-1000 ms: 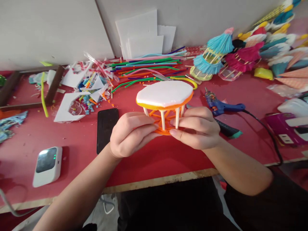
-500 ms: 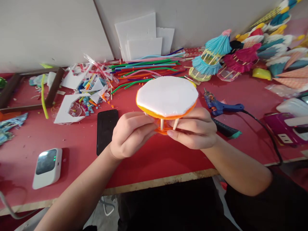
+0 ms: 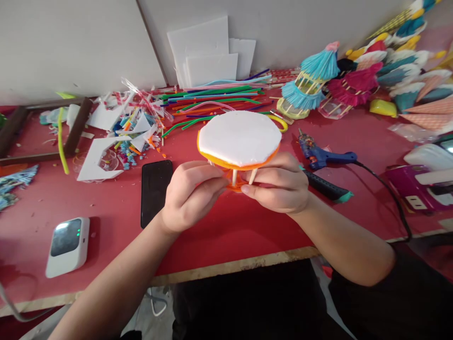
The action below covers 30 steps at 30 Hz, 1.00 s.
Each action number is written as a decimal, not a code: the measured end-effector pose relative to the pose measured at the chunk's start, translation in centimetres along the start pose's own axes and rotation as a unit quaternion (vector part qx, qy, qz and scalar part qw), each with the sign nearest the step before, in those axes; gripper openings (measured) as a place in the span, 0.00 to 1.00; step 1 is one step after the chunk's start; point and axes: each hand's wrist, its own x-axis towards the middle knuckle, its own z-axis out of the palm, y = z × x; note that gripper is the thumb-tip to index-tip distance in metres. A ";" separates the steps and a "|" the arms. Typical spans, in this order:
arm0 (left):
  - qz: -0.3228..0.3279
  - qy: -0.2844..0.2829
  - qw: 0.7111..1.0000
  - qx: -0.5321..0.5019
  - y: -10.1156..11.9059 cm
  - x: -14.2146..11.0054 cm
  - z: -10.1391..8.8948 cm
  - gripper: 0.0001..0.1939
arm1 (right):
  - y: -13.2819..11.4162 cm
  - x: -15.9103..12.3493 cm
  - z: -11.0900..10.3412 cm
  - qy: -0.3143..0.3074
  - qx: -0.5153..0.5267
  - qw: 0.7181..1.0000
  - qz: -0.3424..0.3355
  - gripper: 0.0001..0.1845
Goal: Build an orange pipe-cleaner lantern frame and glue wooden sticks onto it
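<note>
Between my hands is a small craft pavilion model (image 3: 240, 139). Its white many-sided top has an orange rim, and pale sticks (image 3: 234, 177) join it to an orange lower layer. My left hand (image 3: 194, 191) pinches the model's lower left side, with fingers closed under the top. On the other side, my right hand (image 3: 279, 184) grips the lower right part near a stick, its thumb at the orange base. The fingertips are partly hidden beneath the white top. Both hands hold the model above the red table (image 3: 219, 241).
A black phone (image 3: 155, 193) lies left of the model. Right of it are a blue glue gun (image 3: 323, 153) with a cord and a dark-handled cutter (image 3: 329, 186). Pipe cleaners (image 3: 215, 99), foam sheets (image 3: 212, 68) and a blue paper pavilion (image 3: 307, 87) stand behind.
The model and my right hand have shifted slightly left. A curved yellow pipe cleaner behind the top's right edge now shows more. Both hands keep their hold.
</note>
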 end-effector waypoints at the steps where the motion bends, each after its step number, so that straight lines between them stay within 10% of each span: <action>1: -0.001 -0.001 1.000 -0.001 0.0 0.0 0.0 0.10 | 0.0 -0.1 0.2 0.013 0.010 1.000 0.001 0.11; 11: -0.077 -0.025 0.996 -0.028 0.8 0.6 0.0 0.19 | -1.0 0.1 0.6 0.047 0.178 0.950 0.253 0.04; 16: -0.226 -0.025 0.966 -0.120 0.9 0.2 0.2 0.15 | -0.7 1.3 0.5 -0.010 0.324 0.779 0.536 0.19; 22: -0.377 -0.080 0.872 -0.303 0.3 0.2 0.7 0.12 | 0.1 1.6 0.8 -0.061 0.436 0.613 0.656 0.22; 30: -0.489 -0.208 0.731 -0.427 0.4 1.0 1.0 0.10 | 0.5 1.9 -0.4 -0.218 0.408 0.614 0.640 0.18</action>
